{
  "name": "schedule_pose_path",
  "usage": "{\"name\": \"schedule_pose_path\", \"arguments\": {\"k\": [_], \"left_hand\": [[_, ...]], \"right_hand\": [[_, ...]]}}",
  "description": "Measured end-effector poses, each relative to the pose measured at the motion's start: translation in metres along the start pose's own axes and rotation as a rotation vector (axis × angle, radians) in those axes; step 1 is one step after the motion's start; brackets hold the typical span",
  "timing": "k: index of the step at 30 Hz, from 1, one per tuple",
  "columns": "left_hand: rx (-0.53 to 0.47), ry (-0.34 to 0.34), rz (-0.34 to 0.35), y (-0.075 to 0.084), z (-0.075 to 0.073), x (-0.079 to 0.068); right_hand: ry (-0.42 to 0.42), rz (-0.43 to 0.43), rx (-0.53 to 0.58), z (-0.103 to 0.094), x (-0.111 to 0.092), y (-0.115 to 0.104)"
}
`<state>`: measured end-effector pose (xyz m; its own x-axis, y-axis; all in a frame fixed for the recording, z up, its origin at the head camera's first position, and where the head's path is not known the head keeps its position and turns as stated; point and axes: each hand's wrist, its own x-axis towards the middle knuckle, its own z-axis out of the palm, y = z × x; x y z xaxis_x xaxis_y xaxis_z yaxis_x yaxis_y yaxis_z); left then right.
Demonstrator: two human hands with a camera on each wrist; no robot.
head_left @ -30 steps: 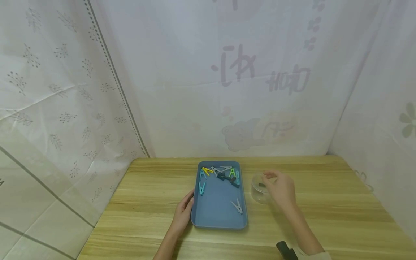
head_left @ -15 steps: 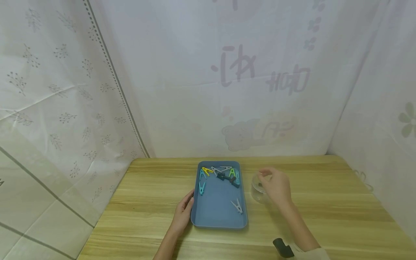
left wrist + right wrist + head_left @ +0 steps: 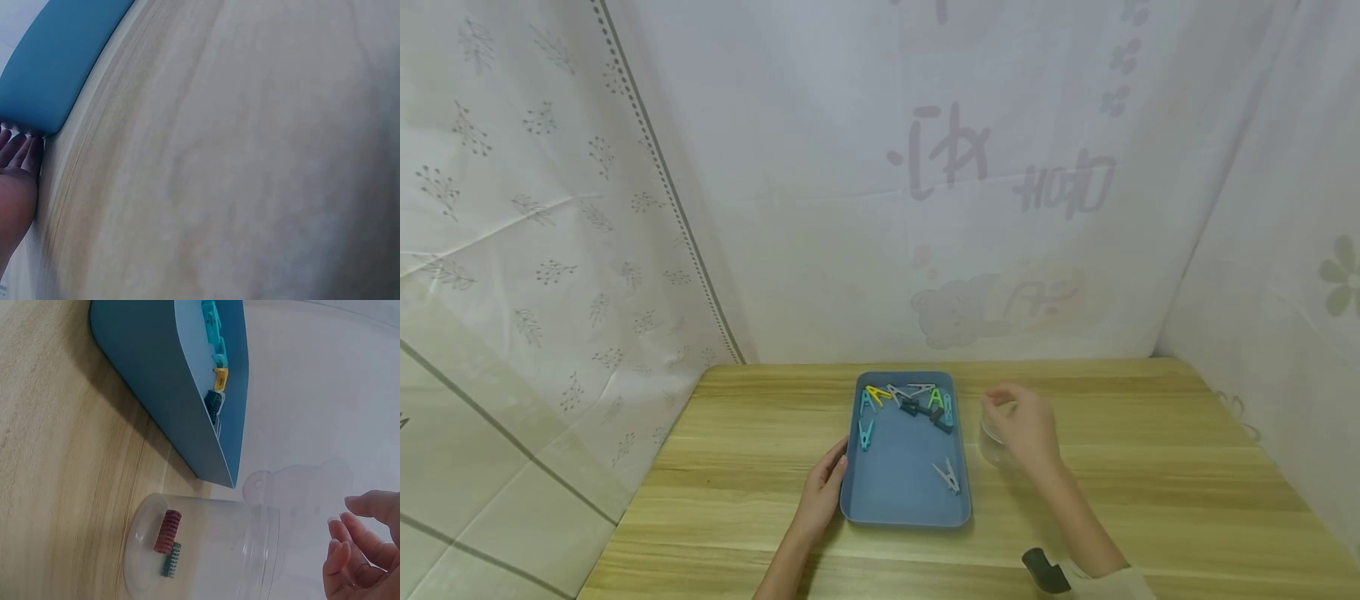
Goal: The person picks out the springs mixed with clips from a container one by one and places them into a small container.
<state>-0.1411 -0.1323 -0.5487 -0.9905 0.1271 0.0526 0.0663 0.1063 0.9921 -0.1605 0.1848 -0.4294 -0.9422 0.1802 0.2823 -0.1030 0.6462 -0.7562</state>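
Note:
My left hand (image 3: 822, 492) rests with fairly straight fingers against the left side of a blue tray (image 3: 898, 508); in the left wrist view, its fingertips (image 3: 30, 150) meet the tray's wall. My right hand (image 3: 1028, 427) is over a clear plastic jar (image 3: 995, 450), its loosely bent fingers and thumb apart with nothing between them. Through the jar's wall, the right wrist view shows a red spring (image 3: 168, 531) and a green spring (image 3: 171, 560) near its bottom. In the tray lie teal, yellow, green and grey clothespins (image 3: 877, 395) and several dark springs (image 3: 925, 409).
The tray and jar stand side by side on a wood-grain table (image 3: 737, 467). One grey clothespin (image 3: 948, 476) lies apart near the tray's front right. Pale printed curtains (image 3: 820, 250) hang behind and at both sides. A black strap (image 3: 1045, 571) is by the right sleeve.
My right hand has shifted left over the jar, and now covers the dark piece seen by its fingers earlier. My left hand and the tray have stayed put.

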Motion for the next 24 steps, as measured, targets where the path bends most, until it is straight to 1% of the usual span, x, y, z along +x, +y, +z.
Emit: {"name": "schedule_pose_path", "arguments": {"k": [6,18,24], "left_hand": [[0.013,0.007,-0.003,0.0,0.0,0.0],[0.015,0.002,-0.002,-0.001,-0.001,0.001],[0.015,0.0,-0.005,0.0,-0.001,0.0]], "right_hand": [[-0.025,0.021,0.018,0.004,-0.001,-0.003],[-0.054,0.013,0.038,0.012,-0.002,-0.009],[-0.066,0.024,0.0,0.018,-0.003,-0.009]]}}
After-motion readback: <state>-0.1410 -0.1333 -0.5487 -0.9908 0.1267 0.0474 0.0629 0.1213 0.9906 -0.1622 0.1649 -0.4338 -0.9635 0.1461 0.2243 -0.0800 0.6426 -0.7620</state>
